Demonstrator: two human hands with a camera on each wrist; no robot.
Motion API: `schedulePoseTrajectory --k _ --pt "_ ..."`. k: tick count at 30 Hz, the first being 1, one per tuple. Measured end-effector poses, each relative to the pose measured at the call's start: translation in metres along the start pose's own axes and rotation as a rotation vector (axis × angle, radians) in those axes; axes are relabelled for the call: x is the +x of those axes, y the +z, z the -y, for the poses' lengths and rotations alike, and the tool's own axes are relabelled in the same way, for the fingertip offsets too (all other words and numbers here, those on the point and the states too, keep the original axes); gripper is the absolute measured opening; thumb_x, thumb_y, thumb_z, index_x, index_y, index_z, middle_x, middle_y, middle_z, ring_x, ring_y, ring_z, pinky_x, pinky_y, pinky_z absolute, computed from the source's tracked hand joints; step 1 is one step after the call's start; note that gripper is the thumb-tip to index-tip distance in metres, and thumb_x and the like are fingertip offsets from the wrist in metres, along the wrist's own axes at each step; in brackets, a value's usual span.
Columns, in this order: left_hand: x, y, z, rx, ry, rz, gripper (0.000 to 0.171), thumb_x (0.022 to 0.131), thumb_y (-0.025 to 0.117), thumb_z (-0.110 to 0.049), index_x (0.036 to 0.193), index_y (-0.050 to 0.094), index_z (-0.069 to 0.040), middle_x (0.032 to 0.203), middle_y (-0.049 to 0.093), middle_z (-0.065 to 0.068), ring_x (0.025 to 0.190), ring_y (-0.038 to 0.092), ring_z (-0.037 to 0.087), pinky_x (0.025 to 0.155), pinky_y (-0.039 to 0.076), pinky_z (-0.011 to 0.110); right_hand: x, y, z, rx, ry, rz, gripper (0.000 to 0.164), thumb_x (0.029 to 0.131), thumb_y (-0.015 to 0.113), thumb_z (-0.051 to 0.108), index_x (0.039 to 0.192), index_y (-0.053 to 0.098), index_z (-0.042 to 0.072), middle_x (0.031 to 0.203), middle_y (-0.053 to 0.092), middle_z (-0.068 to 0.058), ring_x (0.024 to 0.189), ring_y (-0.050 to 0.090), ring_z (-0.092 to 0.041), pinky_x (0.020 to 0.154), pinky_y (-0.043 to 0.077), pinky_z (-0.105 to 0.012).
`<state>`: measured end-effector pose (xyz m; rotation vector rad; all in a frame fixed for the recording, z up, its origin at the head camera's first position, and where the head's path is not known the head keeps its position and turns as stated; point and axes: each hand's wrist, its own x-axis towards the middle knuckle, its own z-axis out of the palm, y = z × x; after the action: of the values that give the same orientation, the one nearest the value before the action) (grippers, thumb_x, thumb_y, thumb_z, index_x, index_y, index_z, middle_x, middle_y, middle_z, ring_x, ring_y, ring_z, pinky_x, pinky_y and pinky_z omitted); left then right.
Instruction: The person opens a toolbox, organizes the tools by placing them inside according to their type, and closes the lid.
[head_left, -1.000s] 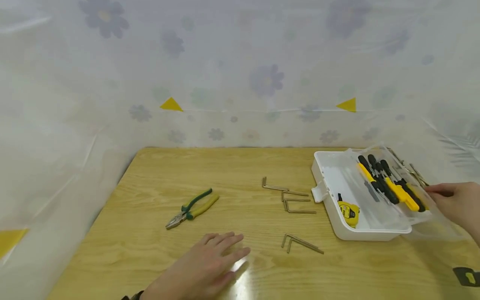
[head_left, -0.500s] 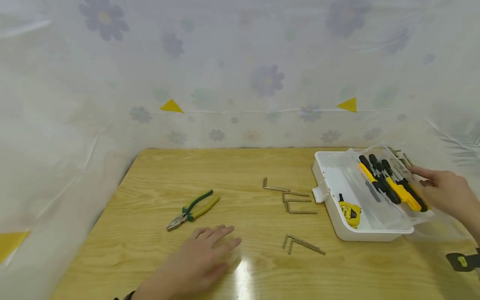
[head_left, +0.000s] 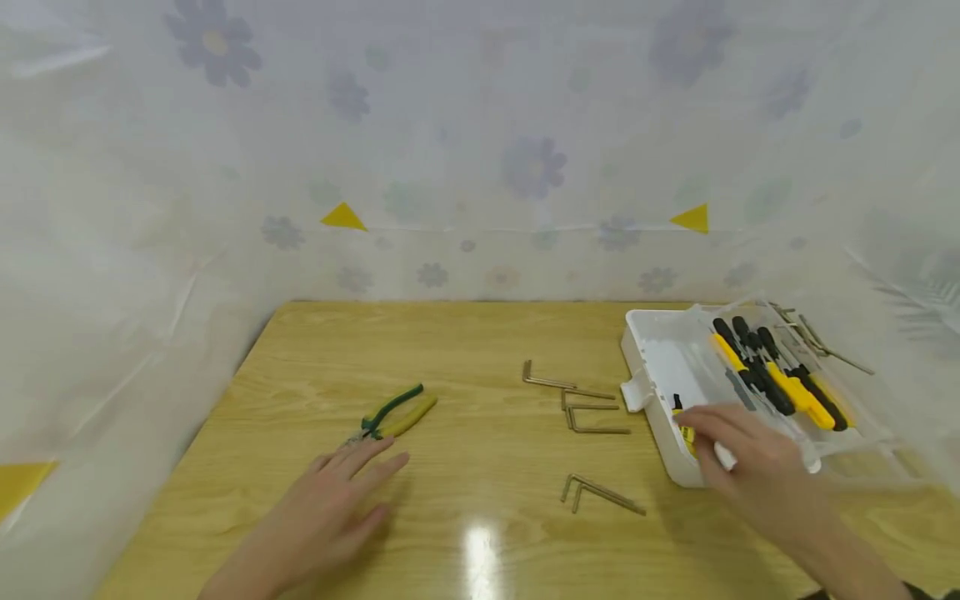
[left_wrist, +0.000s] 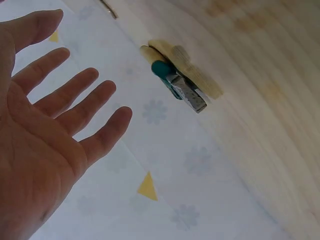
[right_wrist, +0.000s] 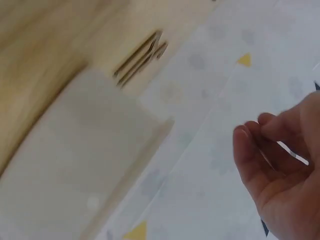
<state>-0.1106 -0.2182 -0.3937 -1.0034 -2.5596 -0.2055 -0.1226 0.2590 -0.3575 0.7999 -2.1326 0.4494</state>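
My right hand [head_left: 757, 467] hovers over the front of the white toolbox [head_left: 666, 354], partly covering a yellow tape measure [head_left: 689, 439] in it. In the right wrist view the right hand [right_wrist: 285, 155] has loosely bent fingers, with nothing between them, and the box's side wall [right_wrist: 75, 150] is to its left. My left hand [head_left: 315, 500] is spread low over the table, close in front of combination pliers [head_left: 412, 418] with green and yellow handles. Its fingertips overlap the pliers' nose. In the left wrist view, the left hand [left_wrist: 55, 120] is empty, its palm visible, apart from the pliers [left_wrist: 186, 95].
Several brass-coloured hex keys [head_left: 600, 431] lie left of the box. Screwdrivers and other black-and-yellow tools [head_left: 801, 397] lie on its translucent open lid [head_left: 873, 437], beside more hex keys [head_left: 813, 337]. A patterned plastic sheet [head_left: 480, 150] bounds the wooden table [head_left: 480, 333].
My right hand has come away from the hex keys at the lid's far right and swung left over the box front. My left hand has slid left toward the pliers.
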Motion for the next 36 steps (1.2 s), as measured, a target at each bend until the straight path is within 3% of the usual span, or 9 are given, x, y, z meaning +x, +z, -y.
schedulePoseTrajectory --k 2,5,8,11,17,23,30,33,36 --pt "-0.004 0.0 0.001 0.014 0.008 -0.019 0.063 0.08 0.085 -0.027 0.139 0.063 -0.021 0.139 0.063 0.004 0.123 0.064 0.023 0.082 0.057 0.047 -0.004 0.014 0.02 0.018 -0.054 0.126 0.046 0.107 0.04 0.03 0.096 0.079 0.008 0.095 0.075 -0.004 0.08 0.068 -0.014 0.067 0.054 -0.013" --pt "-0.007 0.001 0.003 0.013 0.009 -0.033 0.066 0.079 0.086 -0.028 0.14 0.062 -0.022 0.14 0.062 0.003 0.124 0.064 0.022 0.082 0.058 0.046 -0.011 0.029 0.04 0.036 -0.06 0.397 0.023 0.104 0.058 0.025 0.106 0.078 0.013 0.105 0.074 -0.003 0.088 0.071 -0.019 0.074 0.059 -0.027" --pt "-0.008 0.001 0.002 0.008 0.002 -0.03 0.066 0.08 0.085 -0.028 0.141 0.061 -0.023 0.141 0.062 0.003 0.125 0.063 0.022 0.083 0.058 0.047 -0.015 0.036 0.048 0.05 0.048 0.679 0.024 0.093 0.074 0.021 0.117 0.076 0.02 0.116 0.073 -0.003 0.1 0.072 -0.022 0.081 0.061 -0.039" --pt "-0.008 0.002 0.001 0.006 0.0 -0.026 0.066 0.081 0.085 -0.029 0.142 0.061 -0.024 0.141 0.062 0.003 0.126 0.063 0.022 0.083 0.058 0.046 -0.017 0.038 0.048 0.086 0.134 0.808 0.023 0.093 0.074 0.018 0.115 0.076 0.021 0.115 0.073 0.001 0.1 0.071 -0.018 0.083 0.061 -0.04" --pt "-0.008 0.002 0.001 0.01 0.008 -0.033 0.067 0.08 0.085 -0.029 0.143 0.06 -0.025 0.141 0.063 0.002 0.125 0.063 0.02 0.085 0.057 0.046 -0.023 0.042 0.044 0.212 0.254 0.902 0.014 0.095 0.07 0.012 0.105 0.073 0.021 0.1 0.067 0.012 0.087 0.06 0.002 0.076 0.058 -0.027" --pt "-0.009 0.004 0.0 0.004 0.021 -0.044 0.065 0.08 0.084 -0.028 0.141 0.062 -0.022 0.138 0.063 0.003 0.123 0.063 0.019 0.087 0.057 0.046 -0.029 0.046 0.044 0.212 0.438 0.948 0.012 0.093 0.068 0.011 0.09 0.064 0.022 0.079 0.056 0.015 0.07 0.047 0.004 0.061 0.047 -0.022" --pt "-0.011 0.004 -0.001 0.01 0.001 -0.048 0.064 0.08 0.085 -0.03 0.14 0.063 -0.021 0.138 0.064 0.002 0.124 0.062 0.019 0.089 0.057 0.045 -0.031 0.049 0.042 0.182 0.463 0.901 0.026 0.077 0.071 0.005 0.102 0.068 0.012 0.09 0.062 0.009 0.075 0.05 0.001 0.064 0.049 -0.024" --pt "-0.011 0.004 -0.001 0.009 0.0 -0.048 0.064 0.08 0.085 -0.03 0.139 0.063 -0.021 0.138 0.064 0.002 0.124 0.063 0.019 0.088 0.057 0.045 -0.032 0.046 0.038 0.127 0.452 0.896 0.022 0.08 0.073 0.009 0.101 0.07 0.016 0.093 0.057 0.009 0.076 0.05 0.001 0.065 0.05 -0.024" --pt "-0.01 0.004 -0.002 0.007 0.003 -0.054 0.064 0.08 0.085 -0.03 0.139 0.063 -0.022 0.138 0.064 0.002 0.123 0.063 0.019 0.088 0.057 0.046 -0.034 0.043 0.034 0.084 0.384 0.878 0.015 0.084 0.075 0.012 0.093 0.069 0.022 0.092 0.052 0.01 0.075 0.048 0.001 0.065 0.049 -0.023"
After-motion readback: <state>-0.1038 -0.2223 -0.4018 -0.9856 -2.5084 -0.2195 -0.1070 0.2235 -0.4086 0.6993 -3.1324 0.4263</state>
